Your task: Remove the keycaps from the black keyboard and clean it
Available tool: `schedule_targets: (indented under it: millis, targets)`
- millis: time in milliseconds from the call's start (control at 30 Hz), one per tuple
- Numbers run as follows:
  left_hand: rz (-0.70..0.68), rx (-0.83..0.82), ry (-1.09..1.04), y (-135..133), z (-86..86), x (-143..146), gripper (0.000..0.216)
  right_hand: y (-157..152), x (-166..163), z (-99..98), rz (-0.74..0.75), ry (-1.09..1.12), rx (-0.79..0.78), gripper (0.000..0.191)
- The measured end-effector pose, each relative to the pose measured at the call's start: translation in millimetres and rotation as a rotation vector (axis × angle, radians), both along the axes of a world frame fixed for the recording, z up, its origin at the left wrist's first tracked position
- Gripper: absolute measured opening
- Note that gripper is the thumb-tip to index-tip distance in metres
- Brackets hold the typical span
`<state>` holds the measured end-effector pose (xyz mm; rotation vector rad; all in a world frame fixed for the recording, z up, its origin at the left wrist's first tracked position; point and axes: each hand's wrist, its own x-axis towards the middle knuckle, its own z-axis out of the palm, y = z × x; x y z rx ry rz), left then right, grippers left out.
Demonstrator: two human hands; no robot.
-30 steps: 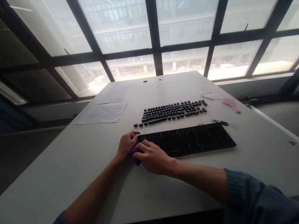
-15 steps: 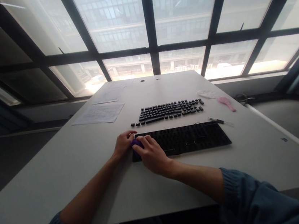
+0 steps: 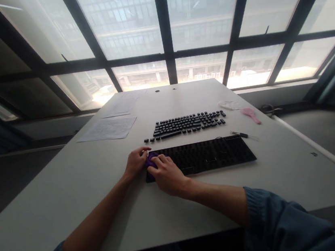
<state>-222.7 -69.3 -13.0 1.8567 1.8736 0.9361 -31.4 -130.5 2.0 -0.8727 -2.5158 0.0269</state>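
Observation:
A black keyboard [image 3: 210, 152] with its keycaps off lies on the table in front of me. My right hand [image 3: 168, 174] presses a soft purple wad [image 3: 151, 159] onto its left end, fingers curled over it. Whether the wad is cloth or putty I cannot tell. My left hand [image 3: 136, 162] is closed at the keyboard's upper left corner, beside the wad, with some fingers hidden. Just behind the keyboard, loose black keycaps [image 3: 182, 124] are laid out in keyboard order.
A wire keycap puller [image 3: 243, 135] lies off the keyboard's upper right corner. Farther right are a pink brush [image 3: 250, 115] and a crumpled clear plastic bag [image 3: 229, 105]. Printed papers [image 3: 108, 129] lie at the left on the white table [image 3: 73, 202]. Windows stand behind.
The purple wad has shifted in shape under my right hand, and more of it shows with folds. Both hands stay at the keyboard's left end. The whole view has shifted slightly.

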Motion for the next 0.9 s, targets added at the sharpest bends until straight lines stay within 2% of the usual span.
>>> schedule_targets:
  millis: [133,267,467,633,900]
  targets:
    - [0.011,0.007,0.010,1.0,-1.1,-0.9,0.041,0.6,0.2,-1.1,0.047,-0.056,0.019,0.016]
    - [-0.030,0.001,-0.005,1.6,-1.6,-2.8,0.042,0.4,0.9,-0.1,0.085,0.010,0.041,0.021]
    - [0.003,0.014,0.005,-0.3,1.5,0.2,0.042,0.5,2.8,0.5,0.053,-0.019,0.056,0.016]
    - [-0.046,-0.007,-0.017,-0.5,1.6,-0.7,0.045,1.6,5.1,4.1,0.054,0.049,0.081,0.021]
    - [-0.005,0.003,0.040,1.7,0.4,0.5,0.043,0.7,2.4,-4.3,0.088,-0.016,0.062,0.016]
